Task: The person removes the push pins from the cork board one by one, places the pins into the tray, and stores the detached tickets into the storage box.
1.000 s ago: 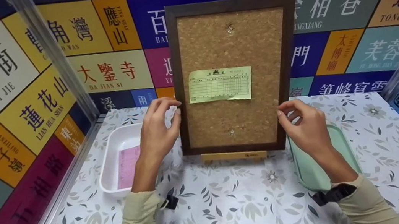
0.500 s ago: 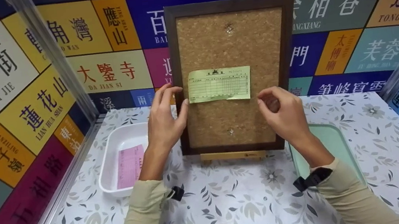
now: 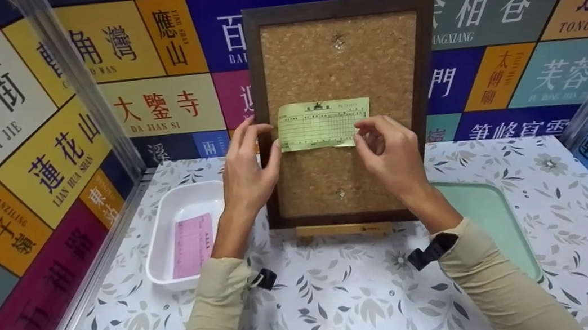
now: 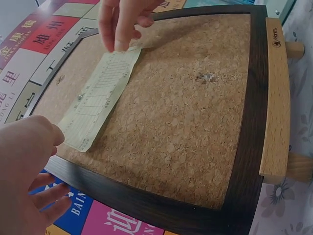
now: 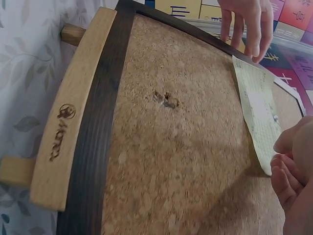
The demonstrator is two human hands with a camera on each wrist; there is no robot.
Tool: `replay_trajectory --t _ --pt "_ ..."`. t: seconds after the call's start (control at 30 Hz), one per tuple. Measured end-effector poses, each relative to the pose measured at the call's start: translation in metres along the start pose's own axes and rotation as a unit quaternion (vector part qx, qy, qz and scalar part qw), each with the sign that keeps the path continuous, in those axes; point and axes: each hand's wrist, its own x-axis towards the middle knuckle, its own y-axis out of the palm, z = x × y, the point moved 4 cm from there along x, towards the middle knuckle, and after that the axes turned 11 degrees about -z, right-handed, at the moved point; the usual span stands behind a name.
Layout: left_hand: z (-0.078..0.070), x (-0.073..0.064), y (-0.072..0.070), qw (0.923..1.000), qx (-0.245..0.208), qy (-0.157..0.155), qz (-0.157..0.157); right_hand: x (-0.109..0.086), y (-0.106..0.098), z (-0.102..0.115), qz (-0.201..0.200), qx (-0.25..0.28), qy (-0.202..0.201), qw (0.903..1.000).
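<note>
A pale green printed form slip lies across the middle of a dark-framed corkboard. In the right wrist view a small shiny spot, perhaps a clear pin, shows on the slip. My left hand is at the board's left side, fingers extended and relaxed, thumb tip by the slip's left edge. At the slip's right end is my right hand, fingers bent, with thumb and index tips close together over the paper. Whether they pinch the slip or something small is hidden. The slip's right end stands slightly off the cork.
A small wooden easel props up the board. Left of it stands a white tray holding a pink slip. A green tray sits at right, partly behind my forearm. Lettered panels enclose the floral-covered table.
My right hand has moved left and up from the frame's right edge to the slip's right end. My left hand has shifted slightly up and right, towards the slip's left edge.
</note>
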Motion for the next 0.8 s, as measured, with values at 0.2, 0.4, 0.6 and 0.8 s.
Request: replay_trajectory --t 0.2,0.4,0.6,0.8 --pt "0.002 0.002 0.004 0.9999 0.002 0.010 -0.013 0.007 0.016 0.006 -0.003 0.002 -0.015 0.9999" --pt "0.003 0.000 0.006 0.9999 0.005 0.001 -0.016 0.014 0.029 0.012 0.001 -0.001 -0.017 0.9998" --pt "0.005 -0.001 0.009 0.9998 0.002 -0.009 -0.018 0.022 0.038 0.017 0.000 -0.012 -0.009 0.9999" --pt "0.005 -0.001 0.012 0.9997 -0.001 -0.015 -0.017 0.027 0.045 0.021 -0.007 -0.031 -0.007 0.9995"
